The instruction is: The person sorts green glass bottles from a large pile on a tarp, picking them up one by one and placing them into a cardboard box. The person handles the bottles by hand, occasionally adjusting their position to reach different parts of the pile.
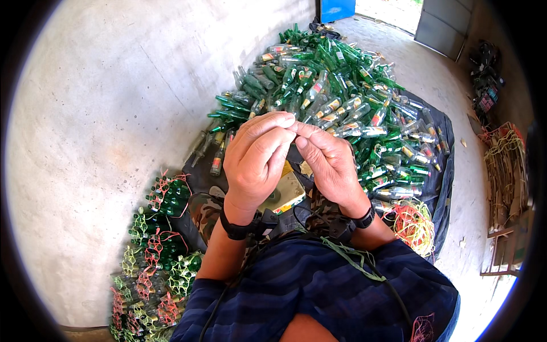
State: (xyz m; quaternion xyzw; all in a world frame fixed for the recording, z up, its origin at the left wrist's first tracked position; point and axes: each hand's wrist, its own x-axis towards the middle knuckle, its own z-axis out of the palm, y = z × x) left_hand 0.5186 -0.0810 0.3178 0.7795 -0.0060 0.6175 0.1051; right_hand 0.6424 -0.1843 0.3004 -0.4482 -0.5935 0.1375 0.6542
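My left hand (258, 156) and my right hand (331, 164) are raised in front of my chest, with their fingertips meeting. The fingers are bent, and anything pinched between them is too small or too hidden to make out. Below the hands, between my knees, is an open yellow cardboard box (295, 188), partly covered by my left hand. Green plastic twine (354, 258) lies across my lap and shirt. Beyond my hands rises a large heap of loose green and clear glass bottles (337, 85), many bearing labels.
Bottles tied in bundles with red and yellow-green twine (158, 252) stand along the wall at left. A tangle of coloured twine (412, 226) sits by my right elbow. Dark sheeting (442, 179) lies under the heap. Stacked flattened cardboard (504, 179) is at far right.
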